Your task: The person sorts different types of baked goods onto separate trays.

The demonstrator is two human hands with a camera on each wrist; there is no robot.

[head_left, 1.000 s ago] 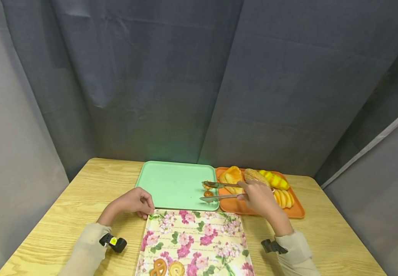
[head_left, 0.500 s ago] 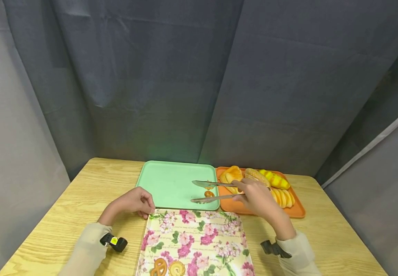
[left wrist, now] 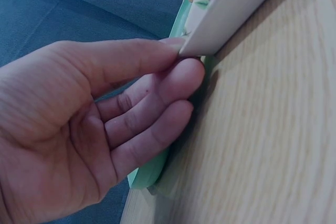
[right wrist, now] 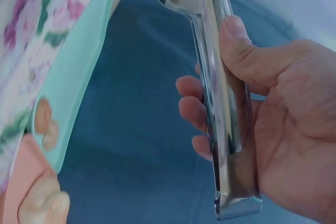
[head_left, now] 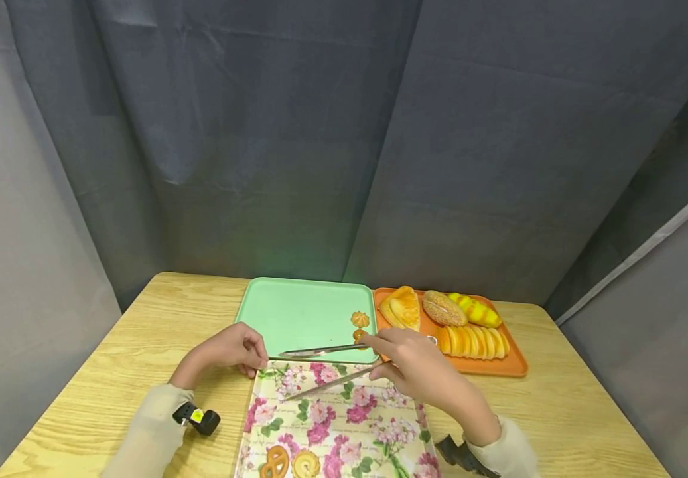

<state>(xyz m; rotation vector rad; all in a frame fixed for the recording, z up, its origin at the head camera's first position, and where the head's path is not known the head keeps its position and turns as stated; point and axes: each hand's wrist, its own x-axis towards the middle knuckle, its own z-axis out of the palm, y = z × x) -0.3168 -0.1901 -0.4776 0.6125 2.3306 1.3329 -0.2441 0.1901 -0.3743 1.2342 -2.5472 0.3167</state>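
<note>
My right hand grips a pair of metal tongs by the handle, also seen in the right wrist view as the tongs in my right hand. The tong arms stand apart with nothing between them, their tips over the far left part of the floral tray. My left hand pinches that tray's far left corner between thumb and forefinger. Two small cookies lie on the green tray.
An orange tray at the right holds several breads and a row of sliced pieces. A pretzel cookie and a round cookie lie at the floral tray's near edge. Grey curtains close in the wooden table.
My right hand has swung the tongs from the cookies on the green tray toward me and to the left, over the floral tray. The left hand has stayed in place.
</note>
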